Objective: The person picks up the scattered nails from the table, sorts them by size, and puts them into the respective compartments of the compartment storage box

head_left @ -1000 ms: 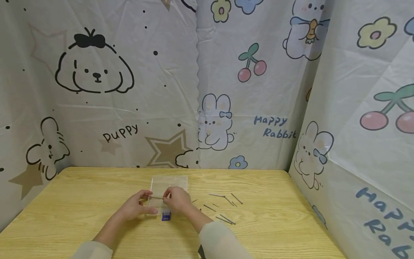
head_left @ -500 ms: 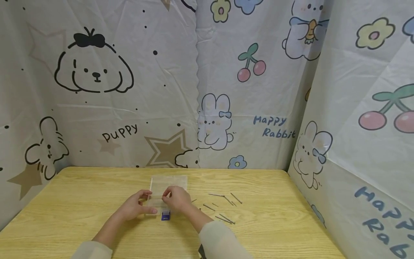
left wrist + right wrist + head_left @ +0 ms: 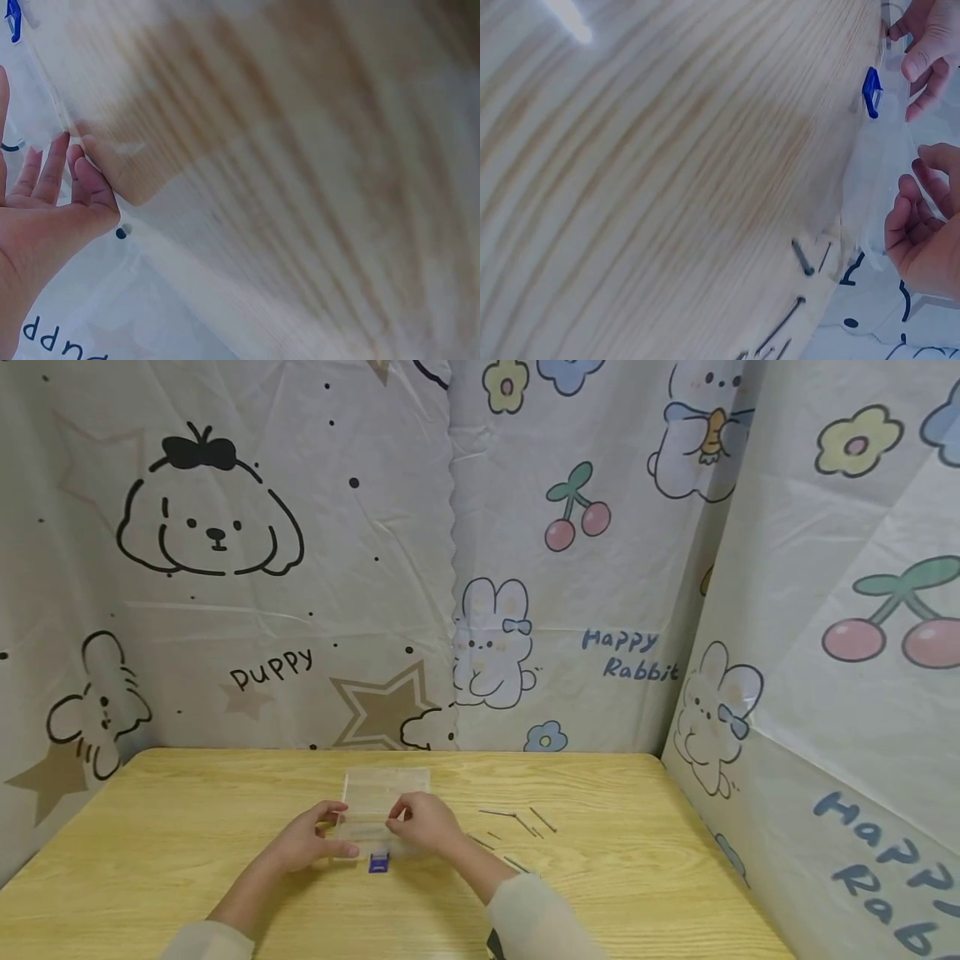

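Observation:
A clear plastic box (image 3: pixel 363 839) sits on the table with its lid (image 3: pixel 386 789) raised at the back. A blue clasp (image 3: pixel 378 862) is at its front edge. My left hand (image 3: pixel 303 842) holds the box's left side, fingers toward the back corner and thumb near the front. My right hand (image 3: pixel 427 822) is over the box's right part, its fingers bent and nothing visible between them. In the right wrist view, the right hand's (image 3: pixel 930 240) thumb and index finger stand apart. What lies inside the box is hard to make out.
Several metal nails (image 3: pixel 543 820) lie scattered on the wooden table (image 3: pixel 637 877) to the right of the box, some partly hidden by the right sleeve (image 3: pixel 543 914). A printed fabric curtain (image 3: pixel 390 568) stands behind the table and along its sides.
A thin nail pinched in my right hand over the box a second ago no longer shows between the fingers. The right hand has moved slightly right; the left stays at the box.

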Tool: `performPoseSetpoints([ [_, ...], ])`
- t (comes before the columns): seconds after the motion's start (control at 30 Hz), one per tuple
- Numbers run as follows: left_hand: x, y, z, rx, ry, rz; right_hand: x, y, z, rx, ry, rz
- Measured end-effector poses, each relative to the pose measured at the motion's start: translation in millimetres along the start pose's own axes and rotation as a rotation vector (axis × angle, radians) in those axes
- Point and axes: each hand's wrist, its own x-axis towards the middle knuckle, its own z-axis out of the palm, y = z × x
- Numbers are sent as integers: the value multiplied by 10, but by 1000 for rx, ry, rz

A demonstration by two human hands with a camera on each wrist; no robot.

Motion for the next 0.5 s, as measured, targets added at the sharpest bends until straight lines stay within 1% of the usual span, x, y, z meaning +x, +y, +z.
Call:
performPoseSetpoints([
  [0.17, 4, -6, -2, -5, -4, -20, -112, 68, -125, -18, -8, -11],
  [0.27, 7, -17, -2, -12, -7, -16, -191, 123, -197, -19, -5, -10],
  [0.5, 7, -32, 5, -24, -19, -10, -335, 349, -312, -37, 19, -22],
])
